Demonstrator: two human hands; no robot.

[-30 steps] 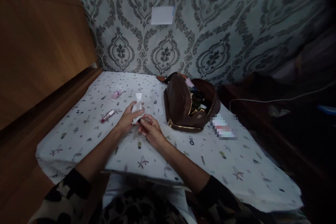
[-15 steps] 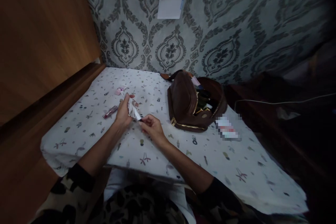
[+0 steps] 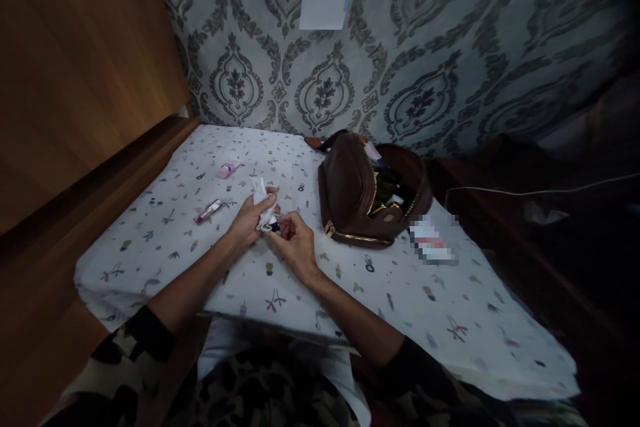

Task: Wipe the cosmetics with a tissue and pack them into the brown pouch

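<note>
A bunched white cloth [image 3: 260,192] is gripped in my left hand [image 3: 247,219], above the patterned sheet. My right hand [image 3: 299,245] pinches the dark end of a small item [image 3: 274,225] at the cloth's lower edge; the cloth hides most of that item. To the left of my hands lie a slim clear and dark-pink tube [image 3: 209,211] and, farther back, a pink tube [image 3: 229,168]. An open brown bag [image 3: 347,190] with gold zips and several things inside stands to the right of my hands.
A blurred-out packet [image 3: 431,240] lies right of the bag on the white sheet [image 3: 330,293]. A wooden cabinet [image 3: 90,67] rises at the left. The patterned wall behind carries a white card [image 3: 324,10]. A thin pale cable [image 3: 530,195] runs at the right.
My left hand and the cloth have shifted right, closer to my right hand. The cloth now covers more of the small item. The pink tube is in fuller view.
</note>
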